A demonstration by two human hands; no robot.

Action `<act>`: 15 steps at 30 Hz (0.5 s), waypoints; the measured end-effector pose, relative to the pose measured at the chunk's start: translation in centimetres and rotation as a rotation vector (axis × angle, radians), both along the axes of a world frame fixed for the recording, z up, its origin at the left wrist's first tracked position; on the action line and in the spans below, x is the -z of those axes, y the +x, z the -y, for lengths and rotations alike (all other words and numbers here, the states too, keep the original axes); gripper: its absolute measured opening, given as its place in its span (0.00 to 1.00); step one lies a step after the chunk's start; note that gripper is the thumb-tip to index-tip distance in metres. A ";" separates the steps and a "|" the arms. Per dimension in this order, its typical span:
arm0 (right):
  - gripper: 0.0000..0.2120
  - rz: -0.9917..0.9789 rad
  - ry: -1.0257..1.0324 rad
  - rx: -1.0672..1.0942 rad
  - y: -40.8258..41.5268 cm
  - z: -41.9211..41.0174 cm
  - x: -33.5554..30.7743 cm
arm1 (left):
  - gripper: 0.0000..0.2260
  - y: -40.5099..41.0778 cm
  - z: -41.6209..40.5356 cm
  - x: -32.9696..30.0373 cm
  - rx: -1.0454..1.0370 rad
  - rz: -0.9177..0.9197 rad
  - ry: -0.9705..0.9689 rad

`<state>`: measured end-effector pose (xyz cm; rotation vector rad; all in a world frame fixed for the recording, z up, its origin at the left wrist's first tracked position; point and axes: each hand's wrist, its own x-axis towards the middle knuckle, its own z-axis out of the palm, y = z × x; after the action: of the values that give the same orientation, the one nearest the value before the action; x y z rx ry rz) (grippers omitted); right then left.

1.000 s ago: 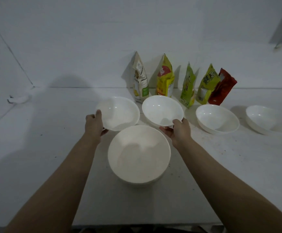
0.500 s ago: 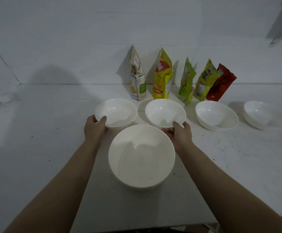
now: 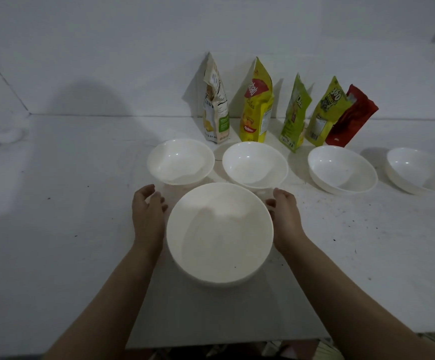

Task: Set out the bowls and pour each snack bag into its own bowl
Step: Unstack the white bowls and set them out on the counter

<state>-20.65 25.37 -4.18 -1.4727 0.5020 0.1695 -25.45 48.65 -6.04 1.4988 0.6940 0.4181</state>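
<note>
Bowls (image 3: 219, 232) sit on a speckled white table (image 3: 68, 229) against white walls; both hands' fingers (image 3: 156, 201) apart.

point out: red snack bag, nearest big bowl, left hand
red snack bag (image 3: 351, 118), head view, middle of its front.
nearest big bowl (image 3: 219, 235), head view, inner floor.
left hand (image 3: 147, 216), head view, back of hand.

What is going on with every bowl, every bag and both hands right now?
Near bowl: upright, empty, between the hands.
Four far bowls: upright, empty.
Five bags: standing against the wall, none poured out.
Left hand: open, holding nothing.
Right hand: open, holding nothing.
</note>
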 end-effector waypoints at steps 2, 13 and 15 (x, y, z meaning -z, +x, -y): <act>0.17 0.005 0.000 -0.089 -1.7 0.2 -0.1 | 0.09 -2.0 1.0 -0.3 0.005 -0.029 0.038; 0.20 0.234 0.088 -0.451 -5.8 1.9 0.0 | 0.05 -6.7 4.6 -1.5 0.187 0.048 0.096; 0.17 0.251 0.068 -0.390 -6.0 2.7 -0.3 | 0.07 -6.6 5.5 -2.4 0.202 0.056 0.078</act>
<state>-26.62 22.64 -3.93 -1.4882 0.0028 0.3009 -32.01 43.20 -3.61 1.6073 0.4815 0.3346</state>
